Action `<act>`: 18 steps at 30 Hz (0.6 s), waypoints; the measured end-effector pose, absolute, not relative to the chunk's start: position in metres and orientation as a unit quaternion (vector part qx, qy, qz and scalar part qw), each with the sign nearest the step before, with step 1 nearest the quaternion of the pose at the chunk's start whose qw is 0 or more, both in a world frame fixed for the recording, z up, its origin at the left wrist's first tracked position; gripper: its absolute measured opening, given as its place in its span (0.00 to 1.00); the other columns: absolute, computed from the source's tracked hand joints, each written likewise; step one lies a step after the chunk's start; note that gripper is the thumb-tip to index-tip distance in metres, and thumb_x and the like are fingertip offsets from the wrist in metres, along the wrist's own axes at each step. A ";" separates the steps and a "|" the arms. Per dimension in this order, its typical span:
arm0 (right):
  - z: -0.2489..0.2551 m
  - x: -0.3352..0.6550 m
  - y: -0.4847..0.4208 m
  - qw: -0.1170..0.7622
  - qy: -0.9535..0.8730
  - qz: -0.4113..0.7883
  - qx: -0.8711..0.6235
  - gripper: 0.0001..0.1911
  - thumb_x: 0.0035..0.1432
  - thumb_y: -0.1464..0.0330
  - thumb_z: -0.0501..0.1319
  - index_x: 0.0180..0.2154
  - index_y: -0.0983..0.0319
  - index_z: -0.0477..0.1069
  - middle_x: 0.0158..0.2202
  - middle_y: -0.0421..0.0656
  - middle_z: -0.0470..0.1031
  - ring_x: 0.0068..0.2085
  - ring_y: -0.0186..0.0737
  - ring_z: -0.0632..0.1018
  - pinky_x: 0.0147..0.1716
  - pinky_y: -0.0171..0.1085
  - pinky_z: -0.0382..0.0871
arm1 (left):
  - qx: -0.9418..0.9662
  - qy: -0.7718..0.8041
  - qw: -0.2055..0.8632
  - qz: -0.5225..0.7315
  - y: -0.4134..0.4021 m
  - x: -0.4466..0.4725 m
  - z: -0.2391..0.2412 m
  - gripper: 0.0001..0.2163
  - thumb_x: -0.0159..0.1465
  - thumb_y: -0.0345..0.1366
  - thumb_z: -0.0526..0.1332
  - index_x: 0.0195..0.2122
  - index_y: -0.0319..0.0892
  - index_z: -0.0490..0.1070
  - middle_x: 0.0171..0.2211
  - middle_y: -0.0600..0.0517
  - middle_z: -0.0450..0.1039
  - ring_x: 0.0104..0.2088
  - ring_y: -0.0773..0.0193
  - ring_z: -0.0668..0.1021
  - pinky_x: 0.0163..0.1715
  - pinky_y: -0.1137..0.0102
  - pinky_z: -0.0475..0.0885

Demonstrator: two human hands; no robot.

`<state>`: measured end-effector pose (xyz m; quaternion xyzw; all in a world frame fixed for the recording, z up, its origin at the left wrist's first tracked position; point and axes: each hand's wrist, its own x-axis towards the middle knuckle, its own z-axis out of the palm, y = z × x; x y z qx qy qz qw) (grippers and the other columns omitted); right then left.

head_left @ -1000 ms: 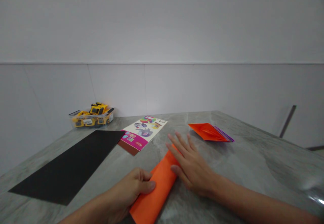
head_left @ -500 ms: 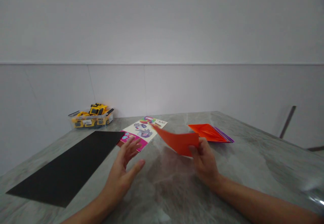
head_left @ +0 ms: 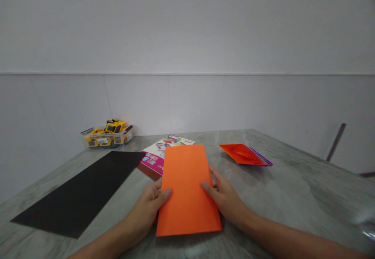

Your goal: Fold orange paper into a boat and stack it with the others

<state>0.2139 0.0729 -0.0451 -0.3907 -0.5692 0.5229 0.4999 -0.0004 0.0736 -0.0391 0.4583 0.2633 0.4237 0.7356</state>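
An orange sheet of paper [head_left: 187, 196], a tall rectangle, is held between both hands in front of me. My left hand [head_left: 150, 204] grips its left edge, thumb on the front and fingers behind. On the right edge my right hand [head_left: 224, 196] pinches it the same way, fingers partly hidden behind the paper. Its upper part covers some of a printed booklet [head_left: 155, 151] with a pink border. Farther right rests a stack of folded coloured paper [head_left: 241, 154], orange on top with purple edges showing.
A long black sheet [head_left: 82, 192] covers the left of the grey marbled table [head_left: 281, 200]. Against the back wall stands a clear plastic box [head_left: 107, 138] with yellow toy vehicles [head_left: 115, 126]. A brown strip [head_left: 149, 171] shows below the booklet.
The orange paper has swung from a side-on tilt to face me, moving toward the middle. My left hand, open and apart before, has closed on its left edge.
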 end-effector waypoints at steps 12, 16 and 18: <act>-0.048 0.221 0.064 0.245 -0.806 0.107 -0.528 0.19 0.55 0.71 0.59 0.49 0.63 0.74 0.63 0.52 0.60 0.61 0.56 0.63 0.59 0.52 0.58 | 0.701 0.490 0.309 0.417 0.077 -0.008 -0.058 0.33 0.60 0.29 0.57 0.66 0.43 0.49 0.64 0.41 0.58 0.63 0.46 0.62 0.60 0.48 0.58; -0.041 0.222 0.063 0.209 -0.893 0.094 -0.389 0.12 0.58 0.75 0.56 0.40 0.62 0.76 0.50 0.48 0.75 0.53 0.47 0.71 0.56 0.46 0.60 | 0.842 0.445 0.036 0.303 0.066 -0.015 -0.061 0.25 0.59 0.28 0.58 0.59 0.50 0.65 0.70 0.48 0.38 0.67 0.40 0.46 0.61 0.43 0.49; -0.035 0.223 0.061 0.193 -0.923 0.099 -0.317 0.10 0.57 0.76 0.56 0.36 0.62 0.76 0.40 0.46 0.78 0.46 0.43 0.75 0.53 0.42 0.62 | 0.881 0.413 0.034 0.230 0.063 -0.016 -0.057 0.24 0.63 0.31 0.56 0.61 0.49 0.62 0.70 0.47 0.37 0.67 0.41 0.45 0.60 0.42 0.51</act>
